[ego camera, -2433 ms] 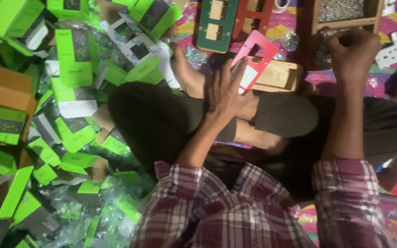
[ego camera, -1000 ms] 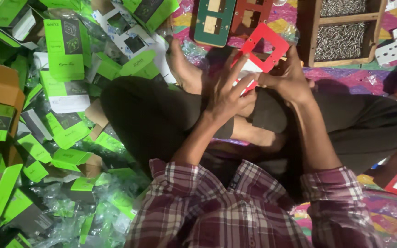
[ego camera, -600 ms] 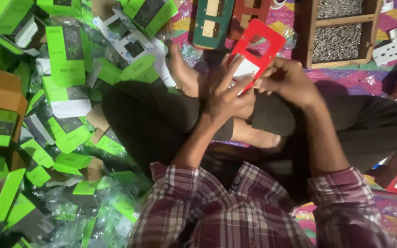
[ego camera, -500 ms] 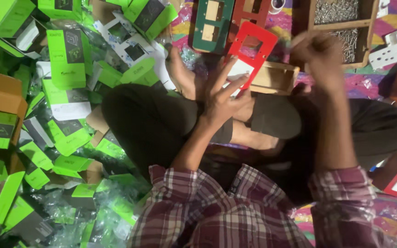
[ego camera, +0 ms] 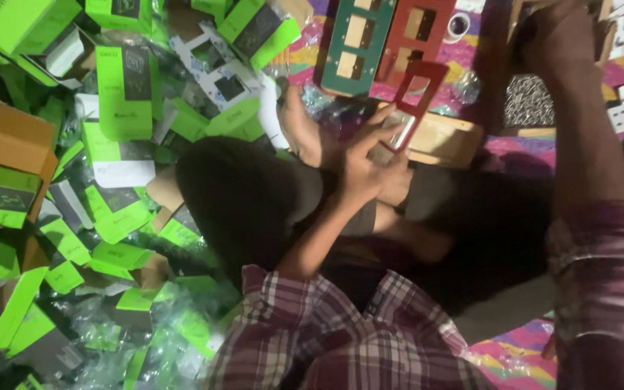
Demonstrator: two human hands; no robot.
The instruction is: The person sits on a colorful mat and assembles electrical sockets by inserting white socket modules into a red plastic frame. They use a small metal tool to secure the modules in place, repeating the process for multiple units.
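Left hand (ego camera: 361, 167) pinches red rectangular plastic frame plate (ego camera: 414, 97) over lap; right hand (ego camera: 552, 32) up at wooden tray of small dark parts (ego camera: 529, 101).
Right hand grip: cannot tell, blurred. Green cardboard boxes (ego camera: 120, 90) heaped well left of the frame plate.

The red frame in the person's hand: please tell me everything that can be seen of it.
The red frame is a flat, rectangular plate, plastic by its look, with a large open window in its upper part. It stands tilted over the person's crossed legs. The left hand holds its lower end, where a pale insert sits between the fingers. The right hand is away from it, up at the wooden box. Behind it lie a green plate and another red plate.
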